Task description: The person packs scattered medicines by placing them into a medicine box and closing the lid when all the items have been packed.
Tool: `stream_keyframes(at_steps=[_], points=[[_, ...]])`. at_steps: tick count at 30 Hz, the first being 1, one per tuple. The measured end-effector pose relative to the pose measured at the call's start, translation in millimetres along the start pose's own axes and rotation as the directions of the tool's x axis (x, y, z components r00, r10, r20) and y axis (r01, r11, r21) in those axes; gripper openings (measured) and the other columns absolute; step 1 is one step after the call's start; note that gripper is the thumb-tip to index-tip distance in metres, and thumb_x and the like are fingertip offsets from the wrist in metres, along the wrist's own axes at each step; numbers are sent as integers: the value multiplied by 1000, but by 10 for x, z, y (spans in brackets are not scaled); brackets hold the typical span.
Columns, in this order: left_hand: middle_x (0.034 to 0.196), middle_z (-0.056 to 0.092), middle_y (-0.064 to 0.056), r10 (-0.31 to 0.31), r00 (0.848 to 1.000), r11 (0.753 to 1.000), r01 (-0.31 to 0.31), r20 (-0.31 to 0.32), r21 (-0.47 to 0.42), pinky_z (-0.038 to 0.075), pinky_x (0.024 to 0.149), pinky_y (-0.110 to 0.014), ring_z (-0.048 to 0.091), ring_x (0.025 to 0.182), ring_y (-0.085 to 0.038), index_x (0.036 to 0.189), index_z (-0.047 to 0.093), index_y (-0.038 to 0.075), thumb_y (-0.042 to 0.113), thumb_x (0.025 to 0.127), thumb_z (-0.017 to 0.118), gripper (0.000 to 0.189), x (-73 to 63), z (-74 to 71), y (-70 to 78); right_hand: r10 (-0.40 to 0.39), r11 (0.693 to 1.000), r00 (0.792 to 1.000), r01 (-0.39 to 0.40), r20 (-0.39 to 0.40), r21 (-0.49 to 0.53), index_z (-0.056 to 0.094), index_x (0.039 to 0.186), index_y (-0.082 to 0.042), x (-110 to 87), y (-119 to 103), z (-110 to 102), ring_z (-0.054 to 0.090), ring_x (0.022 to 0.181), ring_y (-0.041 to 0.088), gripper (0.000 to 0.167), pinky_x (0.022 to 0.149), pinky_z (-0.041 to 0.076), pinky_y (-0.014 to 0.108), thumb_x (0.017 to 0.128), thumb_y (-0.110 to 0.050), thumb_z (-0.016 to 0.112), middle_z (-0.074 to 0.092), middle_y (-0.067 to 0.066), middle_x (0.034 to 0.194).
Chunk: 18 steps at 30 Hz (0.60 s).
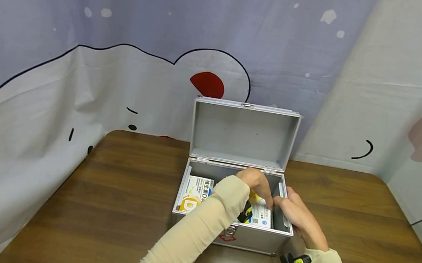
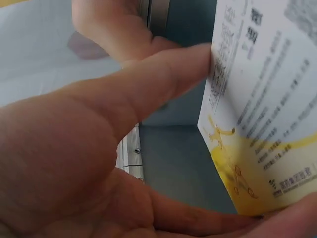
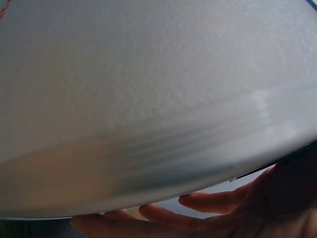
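Observation:
An open silver metal case point(image 1: 259, 241) stands on the table, its lid point(image 1: 241, 136) raised at the back. My left hand point(image 1: 256, 183) reaches down into its right half and holds a white and yellow medicine box point(image 1: 262, 215). In the left wrist view, the thumb point(image 2: 163, 74) presses one edge of this box while the fingers point(image 2: 198, 218) lie along its yellow end. My right hand point(image 1: 301, 217) grips the right side wall, with the thumb over the rim. Close by the case's side in the right wrist view are the right fingers point(image 3: 168, 215).
Another white and yellow box with Chinese print point(image 1: 196, 192) sits in the left half of the case. A brown wooden table point(image 1: 120, 200) extends to both sides. Behind it hangs a patterned curtain point(image 1: 118, 83). A latch point(image 1: 229, 231) is on the case's front.

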<state>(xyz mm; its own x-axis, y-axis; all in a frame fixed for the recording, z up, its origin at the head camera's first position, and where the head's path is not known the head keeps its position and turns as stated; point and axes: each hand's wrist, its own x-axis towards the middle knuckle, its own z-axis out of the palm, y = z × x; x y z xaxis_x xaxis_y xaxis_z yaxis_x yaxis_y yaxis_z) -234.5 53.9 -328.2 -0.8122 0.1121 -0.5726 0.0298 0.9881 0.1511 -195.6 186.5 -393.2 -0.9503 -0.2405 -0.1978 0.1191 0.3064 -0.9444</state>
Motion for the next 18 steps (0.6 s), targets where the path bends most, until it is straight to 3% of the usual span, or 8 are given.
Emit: stream_keyframes(at_steps=[3,7,10,14,18], points=[[118,56,3,4,997,1000,-4,73,6,47,68,-25,54,87,-11,121,55,12,55,67,73,71,32,-32,15,-7,1000,1000,7,-9,-11,29,122,14,1,1,1,59,76,17,45,69,53,37,81,-2,41,55,18,94],[111,59,3,13,996,1000,-14,88,12,47,67,-24,54,82,-11,116,58,12,55,68,72,66,71,-11,24,-10,1000,1000,10,-8,3,30,119,14,0,3,10,59,76,20,44,70,52,40,80,-2,42,54,20,94],[102,60,3,15,998,1000,-15,54,7,47,67,-23,53,79,-11,110,62,12,51,70,73,57,81,38,19,0,1000,1000,0,6,30,29,120,14,-9,0,20,60,77,24,44,71,52,42,80,-2,42,54,20,94],[91,60,3,27,999,1000,-27,-38,2,46,69,-22,53,78,-11,101,67,11,45,69,76,48,79,107,1,6,999,1000,-6,8,50,27,123,13,-24,-2,20,59,80,26,45,70,52,42,83,-3,41,53,20,96],[95,62,3,42,996,999,-42,-75,-7,46,72,-23,54,81,-11,101,68,12,47,68,76,48,73,129,-14,-2,999,1000,2,3,38,27,124,13,-26,-2,6,59,81,27,45,69,52,42,84,-4,40,53,21,97]])
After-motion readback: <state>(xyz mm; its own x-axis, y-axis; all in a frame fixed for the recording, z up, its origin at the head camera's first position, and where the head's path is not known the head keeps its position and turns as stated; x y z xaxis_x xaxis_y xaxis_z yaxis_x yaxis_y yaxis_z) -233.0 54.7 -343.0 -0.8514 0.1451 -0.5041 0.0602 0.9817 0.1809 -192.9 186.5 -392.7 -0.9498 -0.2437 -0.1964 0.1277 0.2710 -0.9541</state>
